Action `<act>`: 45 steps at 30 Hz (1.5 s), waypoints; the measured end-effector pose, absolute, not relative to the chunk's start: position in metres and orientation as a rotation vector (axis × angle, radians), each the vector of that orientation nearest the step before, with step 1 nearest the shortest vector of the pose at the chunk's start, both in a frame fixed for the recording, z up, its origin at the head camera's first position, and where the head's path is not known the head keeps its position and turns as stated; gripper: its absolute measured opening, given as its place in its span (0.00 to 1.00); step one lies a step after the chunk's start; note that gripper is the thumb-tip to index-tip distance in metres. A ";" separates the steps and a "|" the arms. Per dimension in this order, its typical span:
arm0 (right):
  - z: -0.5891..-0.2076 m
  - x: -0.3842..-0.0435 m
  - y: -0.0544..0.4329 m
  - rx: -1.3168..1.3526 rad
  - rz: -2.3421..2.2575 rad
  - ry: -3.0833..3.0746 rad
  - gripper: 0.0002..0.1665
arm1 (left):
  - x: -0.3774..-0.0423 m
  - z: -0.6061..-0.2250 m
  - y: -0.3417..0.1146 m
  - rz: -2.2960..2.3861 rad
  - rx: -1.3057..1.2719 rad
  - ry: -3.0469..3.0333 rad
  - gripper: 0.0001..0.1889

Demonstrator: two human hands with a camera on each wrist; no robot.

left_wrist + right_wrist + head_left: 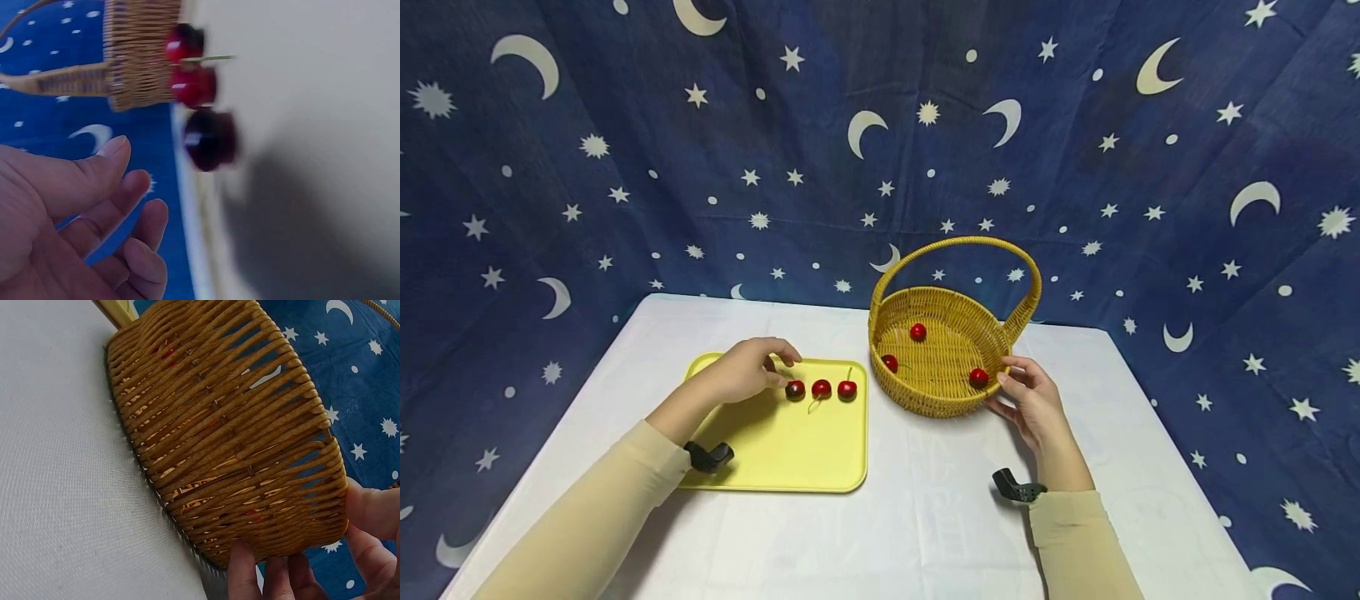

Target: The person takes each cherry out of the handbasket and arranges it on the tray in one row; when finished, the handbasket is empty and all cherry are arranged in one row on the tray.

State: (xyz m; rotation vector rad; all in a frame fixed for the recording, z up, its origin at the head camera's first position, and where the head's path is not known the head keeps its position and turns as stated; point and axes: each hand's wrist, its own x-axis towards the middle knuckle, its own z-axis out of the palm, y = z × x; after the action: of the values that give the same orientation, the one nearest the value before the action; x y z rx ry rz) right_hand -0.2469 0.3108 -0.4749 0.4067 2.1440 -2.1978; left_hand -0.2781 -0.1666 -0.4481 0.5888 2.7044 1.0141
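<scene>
Left grip [749,369] loose over tray [797,450]

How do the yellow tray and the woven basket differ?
The yellow tray is a shallow rectangle with rounded corners, while the woven basket is round and deeper, with an arched handle. The tray looks smooth; the basket is ribbed and golden brown. The tray's cherries lie in a row, whereas the basket's cherries lie spread apart. Both rest on the white-covered table, each with three cherries visible.
</scene>
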 end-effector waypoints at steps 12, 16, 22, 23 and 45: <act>-0.476 -0.246 0.315 0.411 -2.199 2.141 0.24 | -0.268 -0.393 -0.088 1.188 0.978 2.477 0.20; -0.477 -0.247 0.313 0.405 -2.198 2.140 0.24 | -0.275 -0.383 -0.055 1.214 1.039 2.353 0.22; -0.477 -0.247 0.311 0.430 -2.198 2.137 0.22 | -0.296 -0.389 -0.007 1.192 1.088 2.276 0.23; -0.477 -0.246 0.311 0.427 -2.198 2.134 0.23 | -0.299 -0.393 0.000 1.184 1.087 2.269 0.23; -0.474 -0.247 0.312 0.405 -2.199 2.146 0.23 | -0.341 -0.416 0.045 0.625 0.893 2.331 0.26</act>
State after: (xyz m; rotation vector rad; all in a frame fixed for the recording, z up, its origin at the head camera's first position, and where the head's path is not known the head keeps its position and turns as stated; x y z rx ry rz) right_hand -0.2471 0.3116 -0.4735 0.4049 2.1457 -2.1990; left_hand -0.3411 0.0446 -0.4160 0.8927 2.3312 0.6250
